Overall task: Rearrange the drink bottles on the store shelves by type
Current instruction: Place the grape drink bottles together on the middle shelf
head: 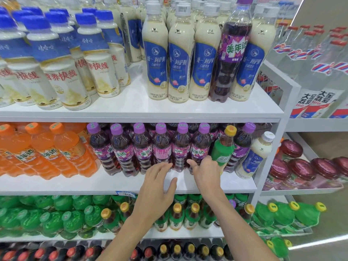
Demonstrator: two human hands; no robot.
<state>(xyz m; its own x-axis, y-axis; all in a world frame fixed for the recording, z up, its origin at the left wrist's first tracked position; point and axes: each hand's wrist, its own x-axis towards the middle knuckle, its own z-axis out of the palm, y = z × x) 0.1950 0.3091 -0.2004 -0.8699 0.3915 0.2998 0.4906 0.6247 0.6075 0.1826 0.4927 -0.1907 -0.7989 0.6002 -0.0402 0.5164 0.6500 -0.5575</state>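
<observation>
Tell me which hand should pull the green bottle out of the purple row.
Right. The right hand curls round the green bottle at its lower half, among the purple bottles; the left hand is open, farther left, holding nothing.

The purple-capped soda bottles (161, 140) are seen to be made of clear, glossy plastic wrapped in shiny film labels (162, 151) — the caps (161, 128) ribbed — while the white shelf (113, 183) is finished smooth with a faint sheen.

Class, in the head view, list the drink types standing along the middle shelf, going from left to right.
orange soda bottles, purple grape soda bottles, green-labelled yellow-capped bottle, lone purple bottle, white milk tea bottle
</observation>
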